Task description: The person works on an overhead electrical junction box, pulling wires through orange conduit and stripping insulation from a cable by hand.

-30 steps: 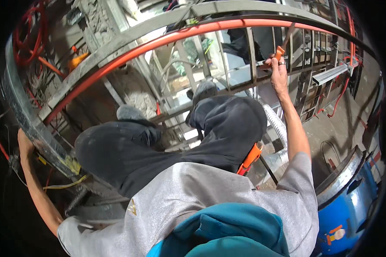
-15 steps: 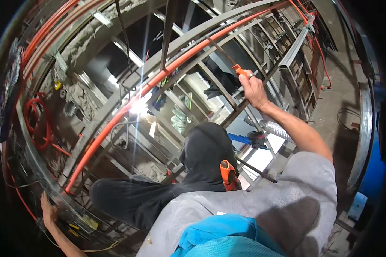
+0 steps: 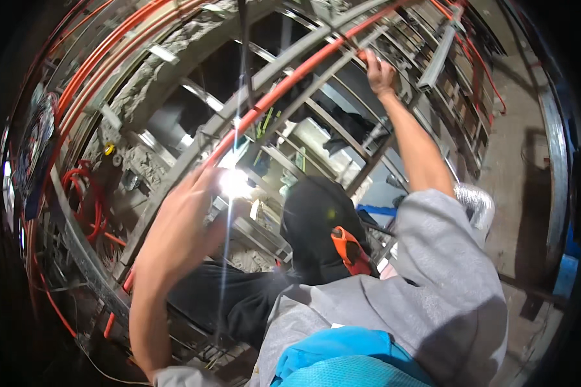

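Note:
My right hand is raised at the upper middle, fingers closed round the orange handle of a thin-shafted tool. Most of that handle is hidden by my fingers, and the tip is hard to make out against the metal frame. A long orange conduit pipe runs diagonally across the metal framework. My left hand, slightly blurred, is up by this pipe with thumb and fingers apart and nothing visible in it. It covers part of the pipe; whether it touches is unclear.
A bright light glares beside my left hand. Metal framing crosses over openings below me. Coiled red tubing hangs at left. An orange-handled tool sits by my leg. A silvery flexible duct lies at right.
My left hand has swung up from the lower left to the middle of the pipe. My right hand has moved up and farther away with the orange-handled tool.

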The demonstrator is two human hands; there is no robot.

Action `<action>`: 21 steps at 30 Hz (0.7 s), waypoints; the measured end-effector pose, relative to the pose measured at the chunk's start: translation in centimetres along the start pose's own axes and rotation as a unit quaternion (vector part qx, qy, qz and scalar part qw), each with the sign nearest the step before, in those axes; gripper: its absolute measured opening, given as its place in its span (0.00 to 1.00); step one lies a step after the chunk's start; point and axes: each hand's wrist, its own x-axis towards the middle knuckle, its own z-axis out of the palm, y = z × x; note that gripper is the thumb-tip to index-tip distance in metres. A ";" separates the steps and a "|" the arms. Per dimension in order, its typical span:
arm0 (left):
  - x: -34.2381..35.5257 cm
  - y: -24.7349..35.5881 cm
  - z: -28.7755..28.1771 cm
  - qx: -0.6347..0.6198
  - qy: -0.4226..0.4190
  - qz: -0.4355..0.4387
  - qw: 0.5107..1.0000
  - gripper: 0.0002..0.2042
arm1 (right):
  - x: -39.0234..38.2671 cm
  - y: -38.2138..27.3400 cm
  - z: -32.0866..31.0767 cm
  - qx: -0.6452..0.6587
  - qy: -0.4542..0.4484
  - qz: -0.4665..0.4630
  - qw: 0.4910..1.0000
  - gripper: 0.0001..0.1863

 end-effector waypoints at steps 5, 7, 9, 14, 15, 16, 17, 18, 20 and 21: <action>15.4 -4.9 9.3 0.122 0.162 0.280 0.938 0.28 | -1.3 -11.7 3.7 0.302 0.188 0.371 0.858 0.24; 14.6 -5.0 9.2 0.353 0.159 0.145 0.911 0.33 | -2.6 -21.0 1.6 0.327 0.152 0.417 0.834 0.27; 16.3 -4.3 12.7 0.262 0.130 0.190 0.937 0.37 | -5.3 -21.5 -1.8 0.289 0.193 0.311 0.885 0.29; 15.7 -5.0 14.9 0.366 0.155 0.152 0.905 0.42 | -9.8 -23.4 -13.1 0.364 0.128 0.202 0.900 0.19; 15.3 -4.9 14.3 0.371 0.160 0.135 0.905 0.42 | -10.5 -24.2 -16.3 0.380 0.102 0.177 0.902 0.19; 15.5 -6.5 13.8 0.389 0.199 0.159 0.885 0.40 | -10.7 -25.8 -21.1 0.378 -0.049 0.259 0.887 0.17; 16.4 -4.7 14.1 0.349 0.186 0.170 0.903 0.39 | -12.3 -24.6 -24.0 0.357 -0.050 0.186 0.914 0.15; 16.7 -4.7 14.2 0.355 0.196 0.162 0.900 0.39 | -13.7 -24.2 -26.2 0.355 -0.052 0.107 0.927 0.16; 18.4 -5.9 14.9 0.360 0.210 0.111 0.902 0.39 | -15.1 -23.5 -32.2 0.331 -0.208 0.124 0.912 0.18; 19.0 -5.9 15.5 0.357 0.212 0.113 0.903 0.39 | -16.8 -22.8 -33.5 0.330 -0.218 0.125 0.910 0.20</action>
